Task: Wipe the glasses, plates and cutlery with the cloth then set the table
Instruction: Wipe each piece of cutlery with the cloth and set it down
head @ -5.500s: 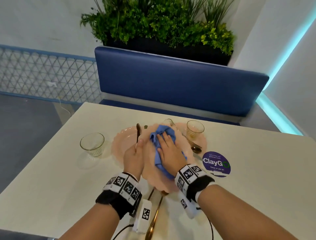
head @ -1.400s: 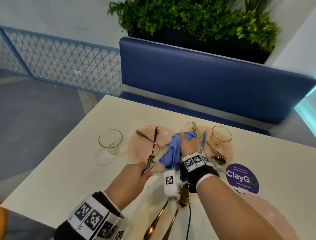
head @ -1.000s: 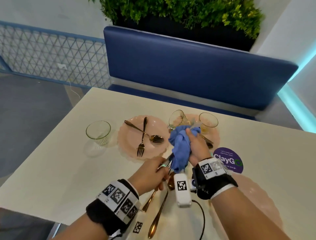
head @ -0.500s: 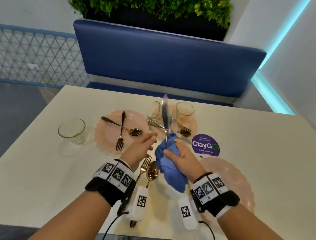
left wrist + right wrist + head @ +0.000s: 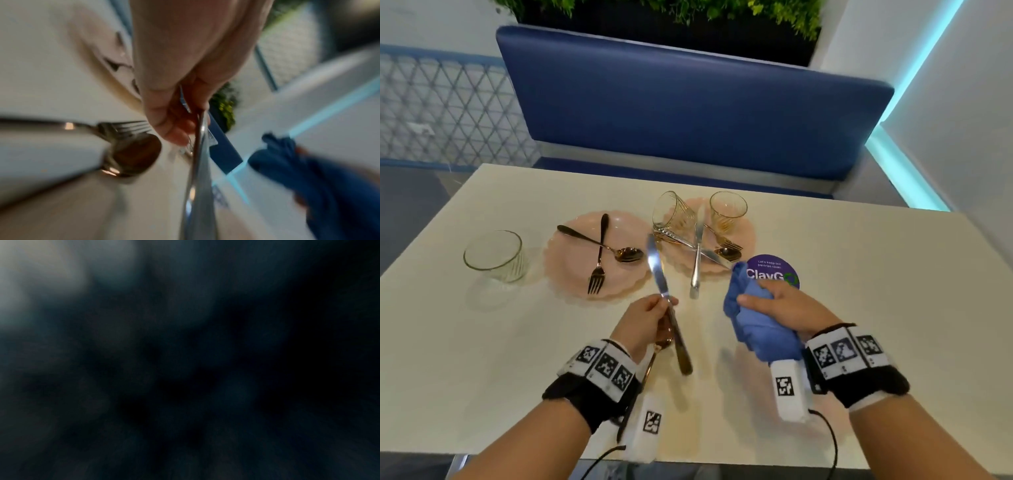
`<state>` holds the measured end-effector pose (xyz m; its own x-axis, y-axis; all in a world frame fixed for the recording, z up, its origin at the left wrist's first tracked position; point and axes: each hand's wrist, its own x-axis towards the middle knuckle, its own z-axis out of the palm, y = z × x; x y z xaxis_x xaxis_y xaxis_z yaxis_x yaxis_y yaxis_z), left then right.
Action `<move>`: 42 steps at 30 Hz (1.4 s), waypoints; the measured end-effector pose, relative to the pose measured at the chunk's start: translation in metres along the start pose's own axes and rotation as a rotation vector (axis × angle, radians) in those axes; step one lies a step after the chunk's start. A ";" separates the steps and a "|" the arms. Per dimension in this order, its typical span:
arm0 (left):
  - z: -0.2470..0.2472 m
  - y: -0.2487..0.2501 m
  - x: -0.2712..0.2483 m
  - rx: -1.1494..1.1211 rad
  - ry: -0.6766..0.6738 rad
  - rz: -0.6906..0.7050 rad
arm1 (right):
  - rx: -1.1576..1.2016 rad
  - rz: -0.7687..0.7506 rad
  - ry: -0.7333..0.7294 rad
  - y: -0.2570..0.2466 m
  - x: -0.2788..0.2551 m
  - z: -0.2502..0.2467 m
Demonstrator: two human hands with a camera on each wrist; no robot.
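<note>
left hand (image 5: 643, 320) pinches knife (image 5: 657, 270) mid-length, cloth (image 5: 760, 329) apart in right hand (image 5: 787, 308)

Blue padded bench (image 5: 688, 113), green planter (image 5: 671, 13), lattice railing (image 5: 448, 109), cyan light strip (image 5: 924, 58)

A cream desk (image 5: 859, 308) carries a glass (image 5: 494, 255) at far left, two pink plates (image 5: 571, 270) (image 5: 748, 229) side by side, a purple sticker (image 5: 774, 269) beside them, and a spoon (image 5: 133, 154) and fork (image 5: 125, 128) at the near edge.
</note>
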<state>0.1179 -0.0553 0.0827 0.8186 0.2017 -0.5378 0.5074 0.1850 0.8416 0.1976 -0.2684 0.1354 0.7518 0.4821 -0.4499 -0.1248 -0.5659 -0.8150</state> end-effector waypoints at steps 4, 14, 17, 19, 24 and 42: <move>0.009 -0.041 -0.011 0.746 -0.060 0.138 | 0.091 -0.030 0.119 -0.011 0.007 -0.010; 0.023 -0.063 -0.008 1.045 -0.081 0.111 | 0.152 -0.062 0.094 -0.041 0.030 0.018; 0.015 -0.055 -0.004 1.141 -0.085 0.140 | 0.125 -0.068 0.099 -0.047 0.038 0.022; 0.011 -0.050 -0.004 1.155 -0.098 0.172 | 0.133 -0.057 0.103 -0.049 0.044 0.023; -0.016 -0.004 0.018 1.020 0.057 0.298 | 0.149 -0.049 0.129 -0.051 0.055 0.024; -0.144 0.092 0.130 1.756 0.047 -0.093 | 0.446 0.089 0.042 -0.062 0.096 0.073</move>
<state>0.2317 0.1267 0.0829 0.7808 0.2826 -0.5572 0.2372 -0.9592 -0.1541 0.2302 -0.1388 0.1160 0.7499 0.4119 -0.5177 -0.4501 -0.2558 -0.8555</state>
